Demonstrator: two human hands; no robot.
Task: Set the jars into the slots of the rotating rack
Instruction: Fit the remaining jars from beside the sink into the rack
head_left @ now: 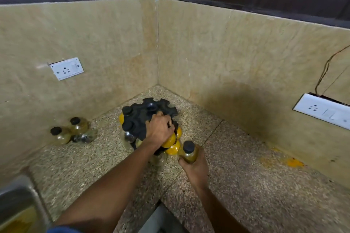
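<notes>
A black rotating rack (151,111) stands in the counter's corner, with black-capped jars in its left slots and yellow-filled jars (171,144) hanging at its near right side. My left hand (159,128) grips the rack's near right edge from above, fingers curled over it. My right hand (195,166) holds a black-capped jar of brownish-yellow contents (188,152) upright, just to the right of the rack. Three more jars (73,132) sit on the counter by the left wall; one lies on its side.
Speckled stone counter (246,185) meets beige tiled walls. A socket (66,69) is on the left wall, another with loose wires (322,110) on the right. A steel sink (17,204) is at lower left. Yellow stain (293,162) marks the right wall's base.
</notes>
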